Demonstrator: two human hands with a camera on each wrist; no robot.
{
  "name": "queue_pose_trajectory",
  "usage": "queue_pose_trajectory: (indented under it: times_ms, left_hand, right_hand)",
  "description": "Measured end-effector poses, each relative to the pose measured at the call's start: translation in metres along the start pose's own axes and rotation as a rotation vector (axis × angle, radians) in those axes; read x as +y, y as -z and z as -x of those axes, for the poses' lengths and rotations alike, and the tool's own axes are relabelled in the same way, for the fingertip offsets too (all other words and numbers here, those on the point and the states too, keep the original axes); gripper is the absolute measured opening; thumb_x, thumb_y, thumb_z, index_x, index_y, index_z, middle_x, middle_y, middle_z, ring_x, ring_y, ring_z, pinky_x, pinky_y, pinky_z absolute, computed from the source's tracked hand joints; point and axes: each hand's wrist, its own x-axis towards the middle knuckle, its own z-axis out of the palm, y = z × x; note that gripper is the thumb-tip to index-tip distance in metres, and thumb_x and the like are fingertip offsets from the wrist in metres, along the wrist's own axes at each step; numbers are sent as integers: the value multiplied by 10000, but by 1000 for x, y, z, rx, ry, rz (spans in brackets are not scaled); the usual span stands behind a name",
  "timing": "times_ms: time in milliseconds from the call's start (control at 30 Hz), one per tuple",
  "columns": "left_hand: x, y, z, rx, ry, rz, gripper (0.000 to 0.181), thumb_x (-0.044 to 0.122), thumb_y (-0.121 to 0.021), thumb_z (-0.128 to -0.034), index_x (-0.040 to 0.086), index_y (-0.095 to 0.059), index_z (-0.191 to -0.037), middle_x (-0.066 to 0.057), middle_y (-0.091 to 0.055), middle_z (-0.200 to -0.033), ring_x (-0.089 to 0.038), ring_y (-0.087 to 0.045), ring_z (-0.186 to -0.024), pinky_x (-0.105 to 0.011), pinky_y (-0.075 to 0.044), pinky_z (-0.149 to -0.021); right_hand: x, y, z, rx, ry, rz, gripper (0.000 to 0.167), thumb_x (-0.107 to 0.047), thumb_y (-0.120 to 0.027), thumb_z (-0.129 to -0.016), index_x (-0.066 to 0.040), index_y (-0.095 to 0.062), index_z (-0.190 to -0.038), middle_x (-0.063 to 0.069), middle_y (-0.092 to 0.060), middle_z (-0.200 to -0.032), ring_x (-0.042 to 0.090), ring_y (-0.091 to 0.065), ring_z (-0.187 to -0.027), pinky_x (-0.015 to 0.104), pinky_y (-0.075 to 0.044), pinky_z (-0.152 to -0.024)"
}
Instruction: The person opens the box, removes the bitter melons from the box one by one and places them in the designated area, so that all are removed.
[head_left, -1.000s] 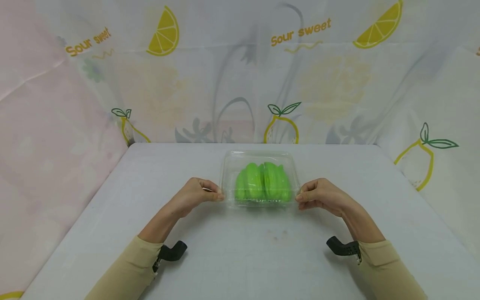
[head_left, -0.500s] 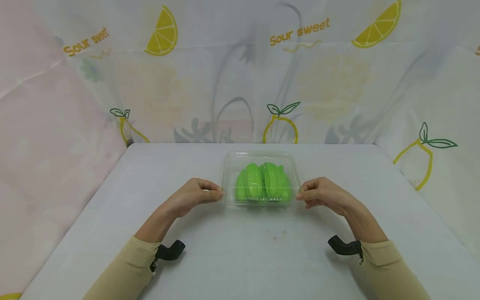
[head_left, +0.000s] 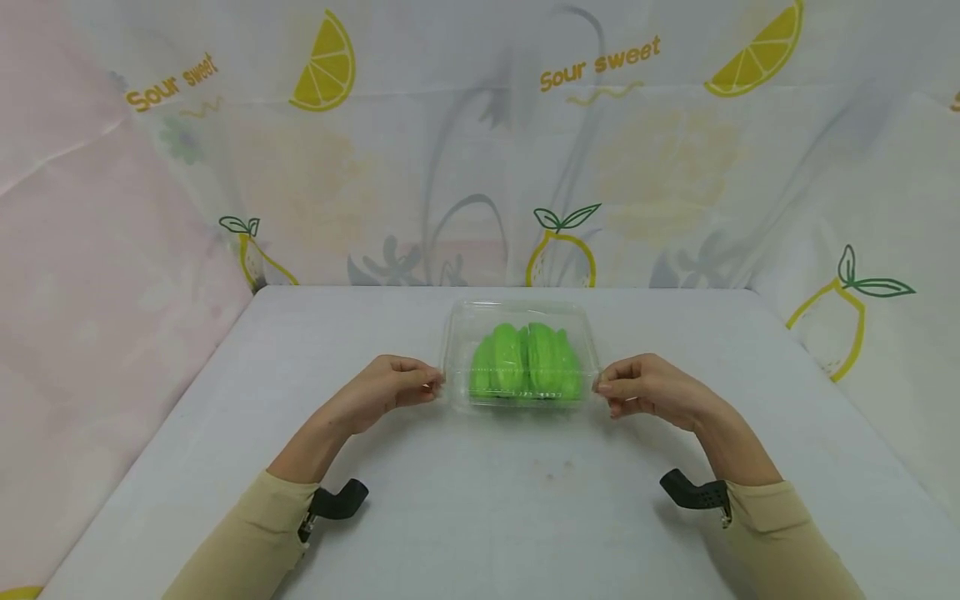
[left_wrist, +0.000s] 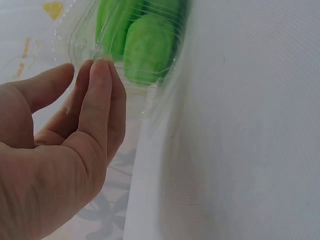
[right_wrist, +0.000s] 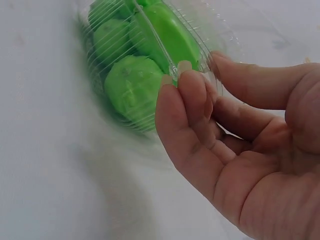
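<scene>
Since the earlier frame, the right hand (head_left: 660,392) has edged slightly outward. My wrist views show what I can't make out from the head view: ribbed sides on the clear box (head_left: 517,311) and rounded ends of the green pieces (head_left: 508,362) inside. The box sits between the hands; the left hand (head_left: 378,392) and the right each lightly pinch a near corner, fingers nearly together.

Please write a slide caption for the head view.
Left hand and right hand at either side of a clear box with green fruit-like pieces.
</scene>
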Motion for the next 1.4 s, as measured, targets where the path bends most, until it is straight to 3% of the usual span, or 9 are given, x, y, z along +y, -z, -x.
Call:
queue_pose_trajectory:
  times_ms: [200,333,500,600,833,967,1400]
  left_hand:
    - [1,-2,-1,25,2,59,296,137,-583,-1001,-95,-644,-1176,-68,-678,-1118,-69,-678,-922,-209,-586,-845]
    - [4,-6,0,48,-3,53,334,134,-565,-1008,-101,-598,-1242,-71,-645,-1116,-59,-669,-908,-204,-585,-844]
    - [5,-9,-1,57,1,40,382,143,-531,-1021,-113,-542,-1305,-82,-608,-1129,-83,-649,-935,-203,-582,-852]
    - [5,-10,-1,60,8,44,382,137,-510,-1028,-115,-530,-1315,-95,-598,-1141,-93,-650,-939,-206,-583,-849]
    - [4,-11,-2,78,13,72,369,116,-517,-1013,-74,-513,-1330,-74,-596,-1033,-94,-666,-858,-215,-592,-828]
    - [1,-12,-4,118,11,53,371,114,-572,-983,-32,-499,-1316,-59,-621,-945,-107,-675,-820,-212,-595,-792]
    - [-5,-17,-9,174,9,21,442,93,-633,-956,-4,-479,-1358,-74,-659,-978,-97,-677,-806,-214,-595,-771]
  right_hand:
    - [-4,0,2,34,-13,-14,407,-179,-633,-978,162,-568,-1190,63,-654,-998,104,-641,-737,321,-605,-807]
    - [-6,0,3,34,-13,-35,526,-158,-617,-986,159,-437,-1367,36,-670,-891,101,-652,-719,325,-611,-812]
    - [-8,-2,5,12,2,-80,794,-102,-623,-969,48,-110,-1556,14,-673,-788,125,-665,-678,360,-615,-809]
    - [-10,-3,5,2,17,-84,873,-83,-629,-961,-43,-18,-1584,26,-667,-783,145,-663,-667,387,-619,-787]
    - [-13,-2,8,4,45,-50,805,-95,-629,-962,-21,-92,-1558,21,-649,-799,184,-657,-666,417,-613,-794]
    - [-16,0,10,2,34,-43,792,-108,-632,-962,-13,-113,-1553,23,-652,-813,210,-661,-673,416,-608,-812]
    - [-24,0,18,-29,60,-58,779,-96,-612,-969,37,-111,-1550,2,-658,-847,177,-671,-711,399,-603,-839]
